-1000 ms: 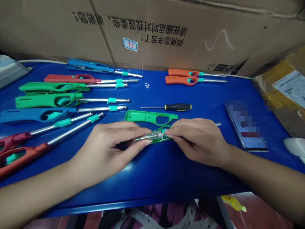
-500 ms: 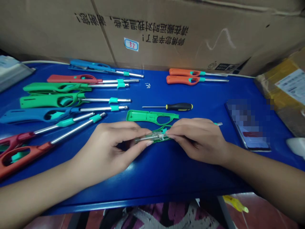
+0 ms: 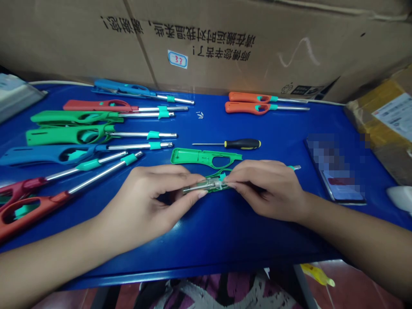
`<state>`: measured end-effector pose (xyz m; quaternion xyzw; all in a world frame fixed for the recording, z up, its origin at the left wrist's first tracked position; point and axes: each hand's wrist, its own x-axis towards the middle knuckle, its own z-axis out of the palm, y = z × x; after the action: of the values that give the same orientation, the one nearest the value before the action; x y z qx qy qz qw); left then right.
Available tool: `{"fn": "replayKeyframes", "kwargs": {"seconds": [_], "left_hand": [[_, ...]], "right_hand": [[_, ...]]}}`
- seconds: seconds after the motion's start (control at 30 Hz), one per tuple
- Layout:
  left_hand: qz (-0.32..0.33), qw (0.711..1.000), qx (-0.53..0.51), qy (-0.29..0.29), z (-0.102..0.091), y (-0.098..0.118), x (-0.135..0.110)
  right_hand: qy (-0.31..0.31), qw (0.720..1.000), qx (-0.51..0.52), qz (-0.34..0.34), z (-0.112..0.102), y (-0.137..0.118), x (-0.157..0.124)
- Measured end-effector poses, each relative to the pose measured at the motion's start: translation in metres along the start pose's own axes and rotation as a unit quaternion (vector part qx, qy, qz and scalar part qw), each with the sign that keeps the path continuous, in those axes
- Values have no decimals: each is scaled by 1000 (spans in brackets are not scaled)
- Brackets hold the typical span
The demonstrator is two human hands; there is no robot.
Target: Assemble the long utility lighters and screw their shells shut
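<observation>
My left hand [image 3: 151, 199] and my right hand [image 3: 268, 186] meet at the middle of the blue table [image 3: 209, 231], both pinching an opened green lighter half [image 3: 209, 185] with a clear tube inside it. The lighter's metal tip [image 3: 295, 168] sticks out past my right hand. Just behind lies a loose green lighter shell [image 3: 206, 157]. A black-handled screwdriver [image 3: 240, 143] rests beyond the shell, apart from both hands.
Several long lighters in green, blue and red [image 3: 74, 135] lie in rows at the left. Two orange lighters [image 3: 257, 103] sit at the back right. A phone [image 3: 334, 174] lies right of my right hand. Cardboard boxes [image 3: 225, 43] stand along the table's far edge.
</observation>
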<state>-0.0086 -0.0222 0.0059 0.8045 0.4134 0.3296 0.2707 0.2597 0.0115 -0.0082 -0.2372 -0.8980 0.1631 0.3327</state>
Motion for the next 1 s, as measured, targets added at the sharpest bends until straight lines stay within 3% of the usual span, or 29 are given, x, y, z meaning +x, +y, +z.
{"fn": "replayKeyframes", "kwargs": {"seconds": [0.37, 1.0], "left_hand": [[-7, 1000, 13, 8, 0, -1, 1], [-8, 1000, 0, 6, 1, -1, 1]], "right_hand": [[16, 991, 99, 87, 1, 0, 5], [37, 996, 84, 12, 1, 2, 3]]}}
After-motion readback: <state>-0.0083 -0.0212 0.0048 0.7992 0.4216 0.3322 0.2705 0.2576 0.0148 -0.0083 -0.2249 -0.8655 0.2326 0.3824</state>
